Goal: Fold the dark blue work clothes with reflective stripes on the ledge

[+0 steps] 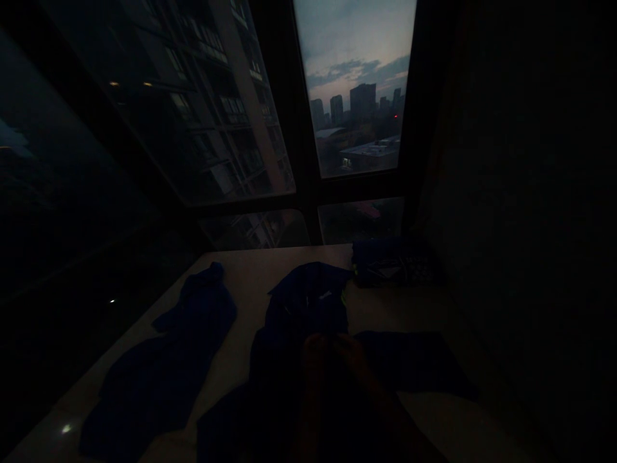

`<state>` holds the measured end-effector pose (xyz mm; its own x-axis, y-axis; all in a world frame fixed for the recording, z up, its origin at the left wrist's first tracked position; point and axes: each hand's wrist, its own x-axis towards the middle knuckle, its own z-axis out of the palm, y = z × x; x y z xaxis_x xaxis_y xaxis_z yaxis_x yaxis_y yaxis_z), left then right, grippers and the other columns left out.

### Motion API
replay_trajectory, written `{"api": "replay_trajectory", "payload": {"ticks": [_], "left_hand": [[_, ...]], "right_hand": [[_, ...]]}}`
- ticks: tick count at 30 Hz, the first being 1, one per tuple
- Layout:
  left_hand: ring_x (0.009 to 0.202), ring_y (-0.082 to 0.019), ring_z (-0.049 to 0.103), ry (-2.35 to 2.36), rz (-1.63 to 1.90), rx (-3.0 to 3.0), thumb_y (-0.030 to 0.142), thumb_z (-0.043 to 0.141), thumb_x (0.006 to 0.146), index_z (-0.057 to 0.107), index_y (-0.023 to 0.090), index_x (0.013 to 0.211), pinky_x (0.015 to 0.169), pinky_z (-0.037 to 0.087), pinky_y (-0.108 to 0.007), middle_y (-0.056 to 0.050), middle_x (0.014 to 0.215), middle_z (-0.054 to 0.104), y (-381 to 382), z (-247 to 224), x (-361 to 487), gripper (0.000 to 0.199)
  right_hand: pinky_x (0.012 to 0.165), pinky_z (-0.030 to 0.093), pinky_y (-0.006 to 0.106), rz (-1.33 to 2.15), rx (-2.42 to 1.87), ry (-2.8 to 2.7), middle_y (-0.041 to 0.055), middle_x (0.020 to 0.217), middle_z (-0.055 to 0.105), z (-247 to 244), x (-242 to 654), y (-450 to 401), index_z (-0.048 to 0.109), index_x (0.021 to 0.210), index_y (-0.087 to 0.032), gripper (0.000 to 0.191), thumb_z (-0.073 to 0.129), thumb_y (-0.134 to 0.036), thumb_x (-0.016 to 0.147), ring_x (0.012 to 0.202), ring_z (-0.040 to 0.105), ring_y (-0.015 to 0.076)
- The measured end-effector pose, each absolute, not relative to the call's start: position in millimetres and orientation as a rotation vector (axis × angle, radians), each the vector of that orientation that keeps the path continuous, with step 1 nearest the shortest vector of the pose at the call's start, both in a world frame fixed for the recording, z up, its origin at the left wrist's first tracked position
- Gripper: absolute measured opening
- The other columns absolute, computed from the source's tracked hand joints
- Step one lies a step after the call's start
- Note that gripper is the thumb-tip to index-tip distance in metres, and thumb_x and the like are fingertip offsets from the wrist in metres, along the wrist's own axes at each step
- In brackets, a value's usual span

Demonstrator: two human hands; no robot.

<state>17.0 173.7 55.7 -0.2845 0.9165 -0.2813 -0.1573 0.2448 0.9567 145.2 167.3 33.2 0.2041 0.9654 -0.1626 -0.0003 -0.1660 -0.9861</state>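
Observation:
The room is very dark. A dark blue long-sleeved garment (299,302) lies on the pale surface in front of me, with its collar end toward the windows. One sleeve reaches out to the right. My left hand (315,350) and my right hand (351,354) are close together on the front of the garment, just below its collar. The fingers of both hands look curled in on the cloth. What exactly lies between the fingertips is lost in shadow.
Another dark blue garment (164,366) is spread along the left side of the pale surface (250,263). At the back right sits a dark folded bundle with a white pattern (398,267). Framed windows (357,90) close off the back and left; a dark wall (520,193) stands right.

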Motion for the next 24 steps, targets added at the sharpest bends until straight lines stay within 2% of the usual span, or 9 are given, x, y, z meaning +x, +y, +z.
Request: {"api": "replay_trajectory", "payload": {"ticks": [2,6,12,19,24], "left_hand": [[0.080,-0.025,0.071,1.527,1.230,0.854,0.044,0.080,0.053,0.066,0.019,0.084,0.078,0.055,-0.039,-0.007,0.080,0.074,173,58,18,0.042],[0.094,-0.029,0.070,1.613,1.161,1.035,0.049,0.073,0.059,0.068,0.019,0.087,0.088,0.053,-0.042,-0.011,0.094,0.076,168,64,14,0.041],[0.100,-0.029,0.070,1.643,1.029,1.230,0.049,0.061,0.067,0.070,0.019,0.089,0.095,0.052,-0.043,-0.013,0.101,0.077,161,73,8,0.039],[0.098,-0.026,0.070,1.660,0.902,1.350,0.044,0.052,0.075,0.071,0.021,0.092,0.093,0.053,-0.040,-0.011,0.103,0.077,160,78,10,0.035],[0.110,-0.026,0.068,1.695,0.895,1.332,0.043,0.053,0.077,0.072,0.021,0.098,0.100,0.050,-0.040,-0.012,0.114,0.075,157,75,11,0.036]], "right_hand": [[0.097,0.053,0.046,1.170,-1.435,-0.974,0.0124,0.106,0.076,33,146,166,0.076,0.096,-0.017,0.047,0.070,-0.054,0.066,0.105,0.070,0.0318],[0.100,0.051,0.047,1.161,-1.458,-0.979,0.0144,0.110,0.075,33,142,163,0.076,0.097,-0.016,0.050,0.067,-0.055,0.068,0.108,0.068,0.0323],[0.102,0.050,0.044,1.157,-1.455,-1.077,0.0136,0.114,0.074,33,134,158,0.076,0.102,-0.016,0.043,0.063,-0.045,0.073,0.110,0.068,0.0298],[0.107,0.047,0.043,1.166,-1.449,-1.225,0.0129,0.125,0.069,37,136,152,0.071,0.117,-0.015,0.047,0.060,-0.032,0.075,0.120,0.063,0.0278],[0.111,0.043,0.041,1.144,-1.481,-1.476,0.0142,0.138,0.060,39,136,144,0.059,0.134,-0.013,0.058,0.059,-0.031,0.079,0.130,0.056,0.0263]]}}
